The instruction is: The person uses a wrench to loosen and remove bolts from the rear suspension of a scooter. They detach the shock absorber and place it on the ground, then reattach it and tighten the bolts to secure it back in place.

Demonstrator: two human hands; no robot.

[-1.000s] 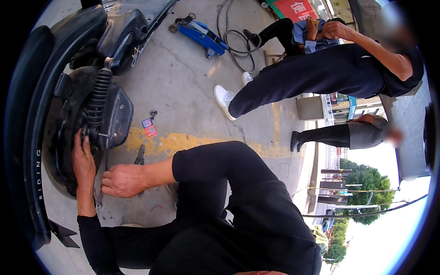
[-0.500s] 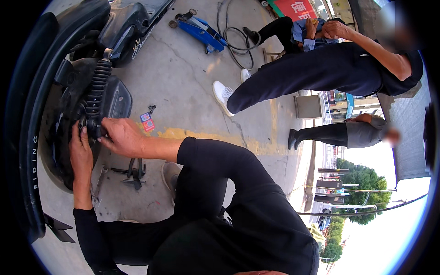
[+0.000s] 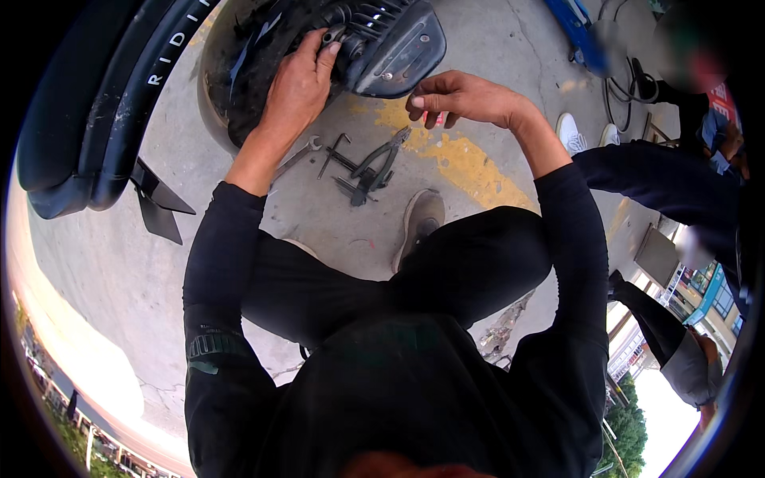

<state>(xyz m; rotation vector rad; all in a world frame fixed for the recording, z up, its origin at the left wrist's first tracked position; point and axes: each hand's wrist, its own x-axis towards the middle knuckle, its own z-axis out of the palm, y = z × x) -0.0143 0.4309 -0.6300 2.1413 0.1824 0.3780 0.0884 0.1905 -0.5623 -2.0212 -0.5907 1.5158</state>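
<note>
My left hand (image 3: 299, 95) is closed round the lower mount (image 3: 335, 36) of the scooter's black coiled shock absorber, beside the dark rear wheel housing (image 3: 239, 88). My right hand (image 3: 462, 99) hangs just right of the bolted black cover (image 3: 398, 56), thumb and index finger pinched together, other fingers loosely curled; anything between the fingertips is too small to make out. On the concrete below lie a spanner (image 3: 309, 147), a hex key (image 3: 335, 151), pliers (image 3: 382, 159) and a dark metal tool (image 3: 358, 187).
The scooter's black bodywork (image 3: 96, 95) fills the upper left. A blue trolley jack (image 3: 574, 32) and coiled hose (image 3: 617, 107) are at upper right. A standing person (image 3: 653, 171), a seated person (image 3: 721, 143) and another person (image 3: 677, 350) are to my right. My bent legs occupy the foreground.
My view has swung round, putting the scooter higher in the picture. My right hand has left the shock mount and moved rightward. My left hand remains on the mount.
</note>
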